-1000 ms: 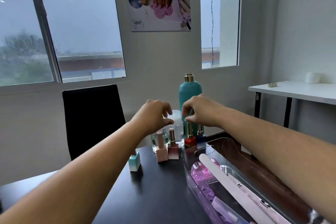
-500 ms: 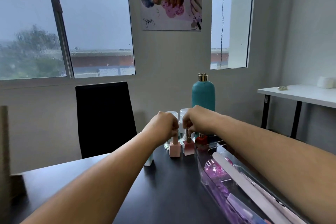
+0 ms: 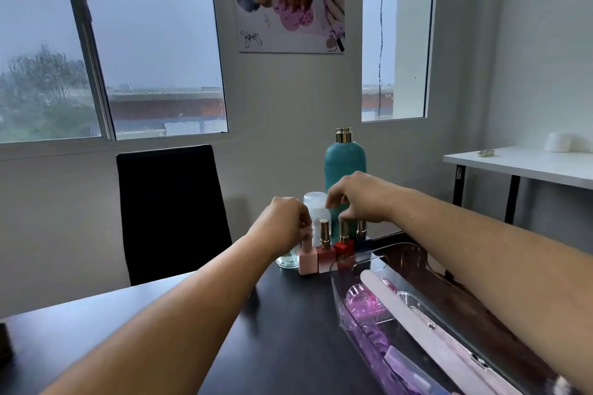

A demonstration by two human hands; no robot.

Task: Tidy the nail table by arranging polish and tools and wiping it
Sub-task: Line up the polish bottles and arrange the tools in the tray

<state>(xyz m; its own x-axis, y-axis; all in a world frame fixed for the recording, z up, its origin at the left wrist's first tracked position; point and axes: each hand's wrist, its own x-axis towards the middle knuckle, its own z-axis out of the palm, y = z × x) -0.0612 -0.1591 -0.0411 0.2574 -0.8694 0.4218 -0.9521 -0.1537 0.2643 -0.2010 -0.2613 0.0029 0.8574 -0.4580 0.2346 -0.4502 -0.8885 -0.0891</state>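
Four small polish bottles stand in a row at the far side of the dark table [image 3: 288,337]: light pink [image 3: 307,262], darker pink [image 3: 325,259], red [image 3: 344,248] and a dark blue one [image 3: 362,236] behind. My left hand [image 3: 285,226] pinches the cap of the light pink bottle. My right hand [image 3: 361,199] hovers with curled, parted fingers just over the red bottle's gold cap and holds nothing. A clear organiser tray [image 3: 369,261] on the right contains a long nail file [image 3: 417,327] and purple tools [image 3: 364,303].
Behind the row stand a tall teal bottle [image 3: 345,163], a clear bottle with a white cap [image 3: 316,205] and a small glass jar [image 3: 286,261]. A black chair [image 3: 170,208] faces the table's far edge. A white side table [image 3: 519,165] is at the right.
My right hand let go of the darker pink bottle's cap, rose and shifted right over the red bottle. My left hand stays on the light pink bottle's cap.
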